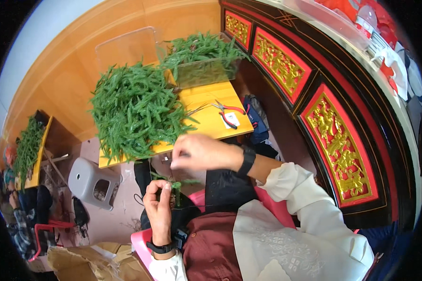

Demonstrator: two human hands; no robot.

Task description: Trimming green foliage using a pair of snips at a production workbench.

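Observation:
My left hand (158, 207) is closed in a pinch round a small green sprig (176, 186), above my lap. Leafy tips stick out beyond the thumb and fingers. Higher and to the right, my right hand (202, 152) is blurred by motion, its fingers curled in at the table's near edge. Whatever it may grip is too smeared to tell. A big heap of green needle-leaved sprigs (136, 110) covers the left part of the yellow table (206, 96) just ahead. Red-and-black handled pliers (230, 114) lie to its right, by thin dark wires (198, 109).
A clear plastic bin (201, 75) with more sprigs stands at the table's back. At left are a grey stool (94, 182) and another person (26, 206) beside a second table of greenery. Cardboard (96, 262) lies lower left; a carved red-and-gold panel (337, 145) borders the right.

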